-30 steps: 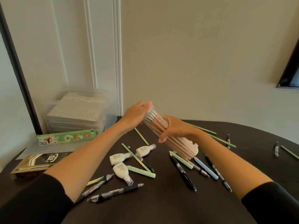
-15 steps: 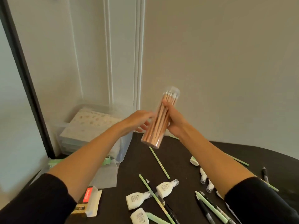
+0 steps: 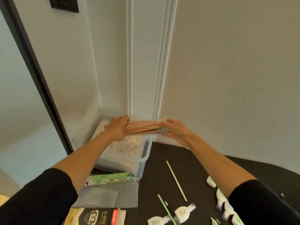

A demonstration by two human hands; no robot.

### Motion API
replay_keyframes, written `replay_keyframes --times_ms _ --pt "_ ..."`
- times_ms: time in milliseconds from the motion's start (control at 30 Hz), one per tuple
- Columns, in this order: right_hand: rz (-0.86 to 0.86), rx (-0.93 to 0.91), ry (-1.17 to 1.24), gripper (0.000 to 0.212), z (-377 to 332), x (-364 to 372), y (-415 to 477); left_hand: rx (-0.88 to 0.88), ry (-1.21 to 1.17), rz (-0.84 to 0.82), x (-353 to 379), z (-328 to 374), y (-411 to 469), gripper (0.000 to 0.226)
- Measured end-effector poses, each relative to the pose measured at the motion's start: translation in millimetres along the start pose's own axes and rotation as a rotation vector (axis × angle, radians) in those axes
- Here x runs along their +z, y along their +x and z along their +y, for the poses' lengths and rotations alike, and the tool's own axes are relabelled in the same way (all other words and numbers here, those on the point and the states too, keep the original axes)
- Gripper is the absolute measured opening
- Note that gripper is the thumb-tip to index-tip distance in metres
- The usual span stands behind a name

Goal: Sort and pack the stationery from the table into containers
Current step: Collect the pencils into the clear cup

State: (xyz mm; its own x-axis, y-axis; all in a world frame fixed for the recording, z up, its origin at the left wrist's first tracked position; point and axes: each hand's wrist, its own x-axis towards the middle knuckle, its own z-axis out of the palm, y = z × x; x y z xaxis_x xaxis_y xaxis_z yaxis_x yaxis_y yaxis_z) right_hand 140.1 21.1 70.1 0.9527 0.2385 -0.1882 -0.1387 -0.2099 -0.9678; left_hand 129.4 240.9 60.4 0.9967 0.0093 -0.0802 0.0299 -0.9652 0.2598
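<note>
The tube of pencils (image 3: 142, 127) was held level in the middle of the frame, over the far part of the clear container (image 3: 146, 154), and it seemed not yet to rest inside. The left grip (image 3: 116, 129) was clenched round the left end of the tube. The right grip (image 3: 176, 130) was released, its fingers nearly straight and touching only the capped end.

To do this step well, I think the tube should go down flat and slowly on the patterned pads (image 3: 125, 146) that already fill the container, along the back wall, so that it cannot roll. The straight fingers should steady the cap until the tube lies, and only then should the left grip let go.

Below the container lay a green box (image 3: 107, 179) and a clear sheet (image 3: 112, 196), with a lead pack (image 3: 97, 216) at the lower edge. On the dark worktop (image 3: 198, 166), lower right, two thin green sticks (image 3: 176, 181) and some small white bottles (image 3: 184, 212) waited unsorted. Behind stood a pale wall with white moulding (image 3: 129, 62), a dark frame (image 3: 32, 70) at the left and a dark plate (image 3: 65, 4) in the upper left.
</note>
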Motion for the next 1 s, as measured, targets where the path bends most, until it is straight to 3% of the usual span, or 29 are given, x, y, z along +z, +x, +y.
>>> replay_keyframes --times_ms 233,367,500,700,1000 --pt "-0.237 -0.054 -0.678 0.054 12.6 47.2 29.9 0.038 0.192 -0.096 23.3 -63.7 11.8 0.035" --pt "-0.336 -0.066 -0.894 0.057 24.9 64.9 45.9 0.031 0.196 -0.129 34.9 -80.8 14.4 0.029" --pt "-0.409 0.012 -1.12 0.054 36.6 75.8 57.4 0.037 0.185 -0.252 36.9 -80.7 18.9 0.041" --pt "-0.403 0.045 -1.034 0.046 43.3 77.3 64.3 -0.092 -0.115 -0.261 45.9 -88.1 18.2 0.044" --pt "-0.336 -0.012 -1.004 0.042 52.7 71.2 47.6 -0.15 -0.06 -0.13 52.2 -65.6 6.3 0.05"
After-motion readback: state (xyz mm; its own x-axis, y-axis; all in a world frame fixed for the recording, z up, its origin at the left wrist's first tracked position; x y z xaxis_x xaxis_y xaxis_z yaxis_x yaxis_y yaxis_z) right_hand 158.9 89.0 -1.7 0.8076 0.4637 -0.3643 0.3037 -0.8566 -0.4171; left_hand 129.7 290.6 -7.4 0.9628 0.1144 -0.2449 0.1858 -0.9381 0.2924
